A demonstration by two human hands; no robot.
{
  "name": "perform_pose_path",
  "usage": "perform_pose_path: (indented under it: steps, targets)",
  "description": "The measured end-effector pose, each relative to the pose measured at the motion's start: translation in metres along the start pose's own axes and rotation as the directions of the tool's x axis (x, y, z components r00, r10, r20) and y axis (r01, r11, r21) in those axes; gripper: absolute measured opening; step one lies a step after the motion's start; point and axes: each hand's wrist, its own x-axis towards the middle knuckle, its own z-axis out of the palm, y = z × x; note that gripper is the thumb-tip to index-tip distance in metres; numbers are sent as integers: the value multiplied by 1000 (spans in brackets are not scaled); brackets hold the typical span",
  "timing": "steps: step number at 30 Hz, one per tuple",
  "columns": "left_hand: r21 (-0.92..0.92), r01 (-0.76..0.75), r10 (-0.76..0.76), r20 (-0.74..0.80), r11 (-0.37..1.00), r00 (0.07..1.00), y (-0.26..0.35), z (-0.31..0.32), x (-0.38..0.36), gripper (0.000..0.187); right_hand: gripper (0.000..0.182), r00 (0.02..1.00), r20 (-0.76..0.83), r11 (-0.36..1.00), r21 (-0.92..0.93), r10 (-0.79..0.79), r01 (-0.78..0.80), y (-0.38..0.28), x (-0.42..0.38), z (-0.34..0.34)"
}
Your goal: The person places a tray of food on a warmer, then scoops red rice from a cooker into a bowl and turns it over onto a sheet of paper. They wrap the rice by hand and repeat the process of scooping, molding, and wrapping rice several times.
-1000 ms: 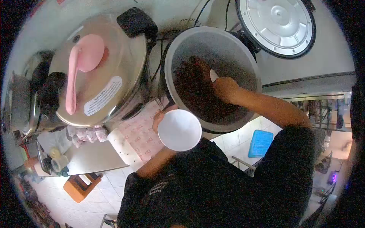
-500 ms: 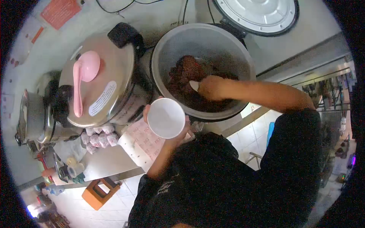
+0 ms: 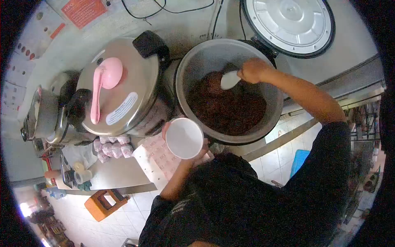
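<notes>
My left hand (image 3: 200, 155) is wrapped round a white bowl (image 3: 184, 138), its mouth turned up and its inside bare. In my right hand (image 3: 254, 70) is a white rice paddle (image 3: 229, 80), gripped by its handle, with its flat blade inside the open cooker pot (image 3: 187, 61). Dark reddish-brown rice-like food (image 3: 230, 109) fills the lower part of the pot. The blade is over the far side of this food; whether it touches cannot be made out. The bowl is close to the pot's near left rim.
Left of the pot stands a closed cooker (image 3: 119, 88) with a pink ladle (image 3: 110, 74) on its lid. The pot's raised lid (image 3: 292, 20) is behind. Several wrapped bundles (image 3: 113, 149) and a printed paper sheet (image 3: 158, 154) lie on the counter. An orange stool (image 3: 101, 210) stands on the floor.
My right hand has lifted the rice paddle out of the food and moved it toward the pot's far right side. The view has shifted slightly; the bowl stays in my left hand.
</notes>
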Motion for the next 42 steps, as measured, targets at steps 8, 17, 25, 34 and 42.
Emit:
perform_pose_path:
  steps: [8,17,25,34,42]
  targets:
    - [-69,-85,68,-219,994,973,10,6,13,109,39,894,356,950,-49,-271,308,-22,124,133]
    - [-92,-85,41,-408,992,912,-15,29,1,100,45,845,363,906,-7,-393,424,-46,60,54]
    - [-86,-83,38,-436,993,899,-18,34,-2,92,38,970,87,974,18,-227,226,2,144,94]
    - [-92,-73,27,-430,993,902,-19,29,-11,84,34,861,218,857,-143,-460,495,-28,168,170]
    - [-105,-85,31,-441,991,897,-18,32,-7,76,42,985,155,997,15,-81,79,-69,-9,11]
